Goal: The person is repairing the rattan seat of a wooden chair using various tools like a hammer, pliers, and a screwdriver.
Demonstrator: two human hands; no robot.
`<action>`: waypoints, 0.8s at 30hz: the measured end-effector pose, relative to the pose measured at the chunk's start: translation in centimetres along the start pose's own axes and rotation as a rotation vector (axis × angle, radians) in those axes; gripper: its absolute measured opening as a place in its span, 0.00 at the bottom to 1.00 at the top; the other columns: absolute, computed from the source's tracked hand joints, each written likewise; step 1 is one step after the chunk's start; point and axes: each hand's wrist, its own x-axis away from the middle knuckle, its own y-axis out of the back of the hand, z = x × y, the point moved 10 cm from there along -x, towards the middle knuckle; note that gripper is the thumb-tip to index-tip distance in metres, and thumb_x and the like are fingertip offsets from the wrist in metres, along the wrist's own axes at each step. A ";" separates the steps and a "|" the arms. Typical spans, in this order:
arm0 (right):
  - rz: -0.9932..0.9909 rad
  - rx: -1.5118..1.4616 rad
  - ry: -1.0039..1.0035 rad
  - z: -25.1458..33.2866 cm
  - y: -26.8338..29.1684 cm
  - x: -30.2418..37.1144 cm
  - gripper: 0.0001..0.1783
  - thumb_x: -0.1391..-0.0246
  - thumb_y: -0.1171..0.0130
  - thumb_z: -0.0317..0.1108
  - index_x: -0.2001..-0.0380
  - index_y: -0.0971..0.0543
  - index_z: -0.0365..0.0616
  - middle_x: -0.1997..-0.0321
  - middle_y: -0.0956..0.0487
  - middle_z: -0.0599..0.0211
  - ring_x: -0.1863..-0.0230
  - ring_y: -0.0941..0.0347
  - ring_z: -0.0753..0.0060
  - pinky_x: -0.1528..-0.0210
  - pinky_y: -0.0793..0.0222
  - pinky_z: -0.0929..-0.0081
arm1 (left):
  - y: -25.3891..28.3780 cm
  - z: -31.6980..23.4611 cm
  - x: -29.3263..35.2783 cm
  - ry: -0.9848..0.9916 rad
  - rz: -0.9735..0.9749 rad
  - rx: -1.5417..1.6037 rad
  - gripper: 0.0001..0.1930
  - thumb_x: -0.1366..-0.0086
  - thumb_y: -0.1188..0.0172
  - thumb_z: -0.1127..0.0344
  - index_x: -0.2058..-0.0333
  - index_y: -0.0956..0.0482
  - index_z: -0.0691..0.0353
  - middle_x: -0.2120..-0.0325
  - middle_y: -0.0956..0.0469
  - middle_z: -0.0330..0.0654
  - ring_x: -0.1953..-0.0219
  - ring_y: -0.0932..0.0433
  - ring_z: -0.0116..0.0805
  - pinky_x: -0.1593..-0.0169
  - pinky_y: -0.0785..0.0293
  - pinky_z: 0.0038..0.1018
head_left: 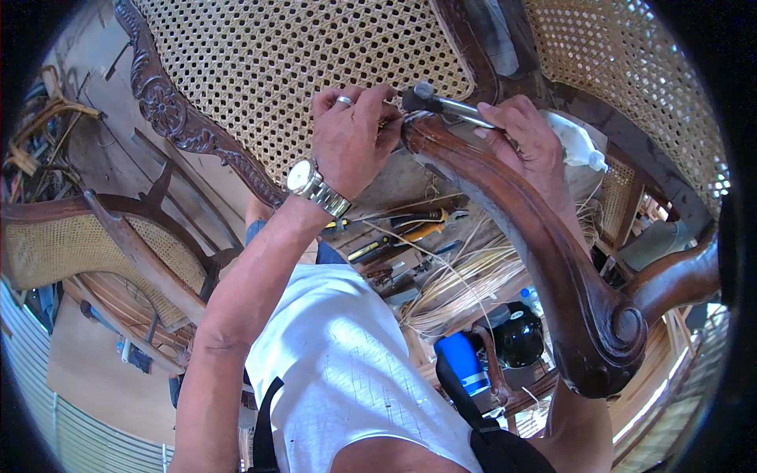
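My left hand (351, 142), with a wristwatch (311, 185) and a ring, rests at the lower edge of a woven cane panel (307, 63) in a carved dark wooden chair frame (173, 102). Its fingers are pinched together by the top of the curved wooden arm (505, 197); whatever they hold is hidden. My right hand (524, 138) grips a hammer (457, 109) by its metal handle. The hammer's dark head, with a grey face, is just right of my left fingertips, above the end of the curved arm.
Below the chair lie pliers (441, 214), other hand tools and a bundle of loose cane strands (465, 284). A white plastic bottle or bag (574, 142) sits behind my right hand. Another cane chair (102, 244) stands at left. A blue container (461, 359) is near a black round object (516, 335).
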 end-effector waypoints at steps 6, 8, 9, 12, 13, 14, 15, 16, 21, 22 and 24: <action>-0.041 -0.121 -0.159 -1.0 -1.0 -0.8 0.20 0.45 0.28 0.29 0.49 0.20 0.46 0.62 0.20 0.59 0.59 0.18 0.54 0.59 0.22 0.61 | 0.0 -0.1 0.2 -0.007 -0.028 -0.019 0.21 0.42 0.30 0.71 0.49 0.24 0.57 0.66 0.11 0.31 0.56 0.17 0.35 0.42 0.35 0.40; -0.020 -0.071 -0.167 -0.9 -1.2 -1.8 0.21 0.45 0.27 0.30 0.49 0.22 0.45 0.61 0.19 0.55 0.58 0.17 0.49 0.57 0.22 0.57 | -0.2 0.1 0.5 0.018 -0.018 -0.017 0.21 0.42 0.29 0.70 0.49 0.22 0.57 0.64 0.11 0.33 0.54 0.17 0.37 0.40 0.36 0.40; 0.016 -0.054 -0.193 -1.1 -1.7 -2.3 0.20 0.46 0.27 0.30 0.51 0.23 0.44 0.63 0.19 0.56 0.60 0.17 0.53 0.58 0.22 0.59 | -0.4 0.2 0.6 0.034 -0.010 -0.010 0.21 0.43 0.28 0.70 0.49 0.21 0.56 0.63 0.10 0.34 0.53 0.17 0.38 0.39 0.37 0.40; 0.070 -0.020 -0.206 -1.1 -2.9 -4.0 0.19 0.46 0.27 0.32 0.54 0.24 0.42 0.66 0.19 0.55 0.62 0.17 0.58 0.59 0.24 0.60 | -0.4 0.2 1.0 0.048 -0.018 -0.029 0.22 0.42 0.29 0.70 0.48 0.20 0.56 0.63 0.11 0.33 0.52 0.18 0.39 0.38 0.37 0.41; 0.058 -0.020 -0.173 -0.7 -3.0 -4.4 0.19 0.46 0.27 0.32 0.55 0.25 0.42 0.65 0.19 0.54 0.62 0.17 0.55 0.58 0.24 0.59 | -0.3 0.0 1.1 0.034 -0.035 -0.040 0.23 0.41 0.30 0.71 0.47 0.22 0.56 0.63 0.11 0.31 0.52 0.18 0.37 0.39 0.36 0.40; 0.055 -0.019 -0.133 -0.4 -3.1 -4.7 0.19 0.46 0.27 0.32 0.55 0.25 0.41 0.65 0.18 0.53 0.62 0.17 0.53 0.58 0.24 0.58 | -0.2 0.0 1.1 0.026 -0.050 -0.039 0.23 0.41 0.30 0.72 0.46 0.23 0.56 0.63 0.11 0.30 0.53 0.18 0.36 0.40 0.36 0.40; 0.086 0.009 -0.168 -0.9 -3.6 -4.9 0.20 0.46 0.27 0.32 0.54 0.25 0.41 0.63 0.18 0.51 0.58 0.18 0.48 0.55 0.24 0.54 | -0.1 -0.1 1.2 0.018 -0.063 -0.037 0.24 0.40 0.31 0.72 0.45 0.24 0.55 0.63 0.11 0.29 0.53 0.19 0.34 0.41 0.36 0.39; 0.125 0.036 -0.195 -1.3 -4.1 -5.0 0.21 0.45 0.27 0.32 0.53 0.26 0.42 0.60 0.17 0.50 0.54 0.18 0.43 0.52 0.24 0.51 | -0.1 0.0 1.3 0.031 -0.052 -0.019 0.25 0.40 0.31 0.72 0.43 0.25 0.55 0.63 0.11 0.29 0.52 0.19 0.34 0.40 0.36 0.39; 0.153 0.075 -0.221 -2.0 -4.6 -5.0 0.23 0.44 0.27 0.34 0.50 0.27 0.42 0.57 0.17 0.47 0.50 0.19 0.38 0.48 0.23 0.47 | 0.0 0.4 1.7 0.052 -0.019 0.028 0.30 0.40 0.29 0.70 0.39 0.26 0.56 0.61 0.11 0.30 0.51 0.19 0.35 0.40 0.35 0.39; 0.166 0.080 -0.238 -2.2 -4.8 -5.0 0.23 0.44 0.28 0.34 0.50 0.27 0.41 0.57 0.17 0.46 0.50 0.19 0.38 0.48 0.23 0.47 | 0.4 0.4 1.9 0.066 -0.059 0.035 0.28 0.41 0.29 0.70 0.41 0.24 0.55 0.61 0.11 0.30 0.51 0.19 0.35 0.41 0.34 0.38; 0.171 0.089 -0.251 -2.5 -4.9 -4.9 0.23 0.43 0.28 0.33 0.50 0.28 0.41 0.57 0.17 0.45 0.50 0.19 0.38 0.48 0.23 0.47 | 1.4 0.4 2.4 0.088 -0.144 0.050 0.25 0.41 0.28 0.70 0.44 0.21 0.53 0.61 0.12 0.30 0.51 0.19 0.36 0.41 0.33 0.38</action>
